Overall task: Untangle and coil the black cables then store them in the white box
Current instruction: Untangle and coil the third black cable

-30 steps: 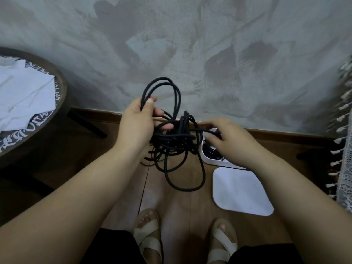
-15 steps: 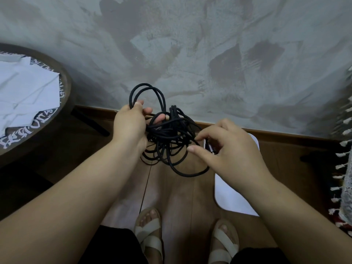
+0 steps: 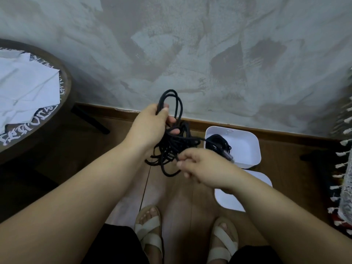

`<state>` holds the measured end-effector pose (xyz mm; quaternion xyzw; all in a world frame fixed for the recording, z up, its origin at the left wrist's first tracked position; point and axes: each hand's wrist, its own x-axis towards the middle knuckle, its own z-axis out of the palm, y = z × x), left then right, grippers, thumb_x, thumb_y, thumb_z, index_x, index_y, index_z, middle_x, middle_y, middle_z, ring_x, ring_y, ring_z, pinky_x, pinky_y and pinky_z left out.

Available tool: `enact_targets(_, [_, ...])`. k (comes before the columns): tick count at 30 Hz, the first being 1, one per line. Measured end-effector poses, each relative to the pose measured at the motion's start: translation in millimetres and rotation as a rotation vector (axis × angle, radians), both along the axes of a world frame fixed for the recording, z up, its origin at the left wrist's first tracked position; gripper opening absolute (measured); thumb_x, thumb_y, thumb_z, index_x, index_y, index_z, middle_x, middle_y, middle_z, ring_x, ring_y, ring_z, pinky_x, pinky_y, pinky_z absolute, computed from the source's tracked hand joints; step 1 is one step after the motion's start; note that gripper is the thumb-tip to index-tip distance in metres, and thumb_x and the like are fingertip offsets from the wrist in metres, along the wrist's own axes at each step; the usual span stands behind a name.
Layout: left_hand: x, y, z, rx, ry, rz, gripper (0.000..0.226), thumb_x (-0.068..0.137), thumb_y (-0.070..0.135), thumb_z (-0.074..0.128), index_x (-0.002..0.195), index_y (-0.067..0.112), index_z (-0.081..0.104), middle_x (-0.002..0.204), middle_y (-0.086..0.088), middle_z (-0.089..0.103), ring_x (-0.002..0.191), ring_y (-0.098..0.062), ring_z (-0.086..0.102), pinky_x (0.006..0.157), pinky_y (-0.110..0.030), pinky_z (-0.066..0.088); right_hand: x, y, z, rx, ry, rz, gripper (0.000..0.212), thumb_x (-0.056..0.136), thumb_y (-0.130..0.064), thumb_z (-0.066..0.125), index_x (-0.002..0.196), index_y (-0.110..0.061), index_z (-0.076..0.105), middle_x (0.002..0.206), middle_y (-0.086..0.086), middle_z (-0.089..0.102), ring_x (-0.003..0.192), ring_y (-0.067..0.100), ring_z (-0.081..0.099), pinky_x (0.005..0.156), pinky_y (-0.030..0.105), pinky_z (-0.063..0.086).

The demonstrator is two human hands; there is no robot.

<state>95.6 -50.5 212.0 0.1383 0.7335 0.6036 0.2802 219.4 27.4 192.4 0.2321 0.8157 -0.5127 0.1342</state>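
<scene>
Left hand (image 3: 147,128) grips looped, tangled black cables (image 3: 174,147)

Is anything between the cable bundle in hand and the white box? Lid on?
Nothing visible blocks it. The white box is open, its lid flat on the floor beside it. A coiled cable already lies in the box's left part. The left hand grips the tangled bundle; the right hand pinches a strand.

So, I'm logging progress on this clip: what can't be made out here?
Head view:
- Tangle: overlapping loops hide its ends and whether it is one cable or several.
- Coil in the box: right hand covers its near edge; plug blurred.
- Lid: right arm hides much.
- Table: cut by left edge.
</scene>
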Motion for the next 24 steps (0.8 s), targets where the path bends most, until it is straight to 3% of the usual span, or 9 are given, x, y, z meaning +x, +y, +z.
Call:
enact_targets(2, [-4.9, -4.3, -6.3, -0.254, 0.258, -0.183, 0.015, 0.1, 0.026, 0.044, 0.11, 0.021, 0.054, 0.094, 0.001, 0.066, 0.085, -0.014, 0.065, 0.074, -0.029, 0.051, -0.4, 7.4, 4.3, 0.077, 0.103, -0.08, 0.018, 0.095, -0.026, 0.052, 0.096, -0.018, 0.068, 0.09, -0.004, 0.069, 0.064, -0.002, 0.05, 0.062, 0.013, 0.039])
enact_targets(5, [-5.5, -5.8, -13.9, -0.409, 0.404, -0.39, 0.037, 0.096, 0.033, 0.049, 0.132, 0.024, 0.045, 0.111, 0.003, 0.062, 0.102, -0.017, 0.06, 0.091, -0.031, 0.046, -2.9, 18.0, 12.7, -0.004, 0.228, -0.269, 0.021, 0.096, -0.028, 0.052, 0.086, -0.018, 0.068, 0.052, -0.022, 0.058, 0.05, -0.009, 0.051, 0.051, 0.007, 0.037])
enact_targets(8, [-2.9, -2.9, -16.3, -0.423, 0.263, -0.516, 0.046, 0.099, 0.043, 0.039, 0.144, 0.036, 0.031, 0.126, 0.001, 0.056, 0.109, -0.021, 0.058, 0.087, -0.028, 0.043, -5.3, 29.2, 14.0, -0.118, 0.314, -0.367, 0.026, 0.096, -0.027, 0.05, 0.078, -0.02, 0.068, 0.04, -0.015, 0.036, 0.037, 0.003, 0.032, 0.047, 0.016, 0.025])
enact_targets(11, [-7.2, -4.0, -18.6, -0.316, 0.006, -0.554, 0.037, 0.093, 0.059, 0.036, 0.119, 0.042, 0.056, 0.12, -0.006, 0.061, 0.082, -0.023, 0.061, 0.067, -0.032, 0.042, -6.2, 38.3, 15.9, -0.307, 0.4, -0.501, 0.027, 0.097, -0.025, 0.048, 0.08, -0.017, 0.066, 0.045, -0.011, 0.026, 0.04, 0.004, 0.021, 0.043, 0.017, 0.021])
enact_targets(13, [-13.6, -8.1, -21.3, -0.274, -0.051, -0.627, 0.049, 0.077, 0.069, 0.051, 0.115, 0.039, 0.06, 0.116, 0.0, 0.063, 0.084, -0.016, 0.061, 0.071, -0.03, 0.043, -4.5, 44.8, 19.7, -0.472, 0.463, -0.588, 0.027, 0.099, -0.022, 0.043, 0.083, -0.011, 0.062, 0.044, -0.011, 0.025, 0.038, 0.004, 0.019, 0.041, 0.016, 0.019])
enact_targets(15, [-16.9, -10.2, -24.1, -0.358, 0.072, -0.777, 0.057, 0.066, 0.058, 0.073, 0.117, 0.04, 0.055, 0.114, 0.01, 0.064, 0.098, -0.006, 0.061, 0.087, -0.027, 0.046, -1.0, 52.6, 23.2, -0.608, 0.52, -0.656, 0.028, 0.1, -0.022, 0.04, 0.083, -0.01, 0.059, 0.042, -0.011, 0.024, 0.037, 0.004, 0.019, 0.039, 0.016, 0.019])
enact_targets(17, [-17.2, -7.8, -30.3, -0.456, 0.209, -0.764, 0.057, 0.074, 0.031, 0.079, 0.123, 0.04, 0.05, 0.114, 0.012, 0.062, 0.106, -0.005, 0.058, 0.095, -0.025, 0.044, 2.6, 59.7, 28.1, -0.735, 0.574, -0.704, 0.028, 0.098, -0.023, 0.04, 0.081, -0.011, 0.058, 0.041, -0.01, 0.024, 0.035, 0.004, 0.019, 0.037, 0.016, 0.02])
enact_targets(21, [-24.1, 0.6, -40.9, -0.639, 0.489, -0.399, 0.029, 0.094, 0.023, 0.055, 0.122, 0.016, 0.059, 0.117, -0.006, 0.064, 0.104, -0.021, 0.058, 0.08, -0.023, 0.041, 9.9, 71.2, 41.0, -0.854, 0.683, -0.713, 0.018, 0.086, -0.023, 0.043, 0.073, -0.013, 0.053, 0.04, -0.007, 0.026, 0.036, 0.007, 0.02, 0.038, 0.017, 0.024])
enact_targets(24, [-27.9, 2.0, -40.8, -0.653, 0.409, -0.419, 0.028, 0.099, 0.02, 0.045, 0.122, 0.012, 0.058, 0.108, -0.009, 0.065, 0.066, -0.02, 0.061, 0.053, -0.023, 0.05, 14.8, 74.4, 39.3, -0.751, 0.604, -0.706, 0.029, 0.098, -0.021, 0.035, 0.075, -0.013, 0.05, 0.041, -0.008, 0.026, 0.036, 0.006, 0.02, 0.038, 0.017, 0.023])
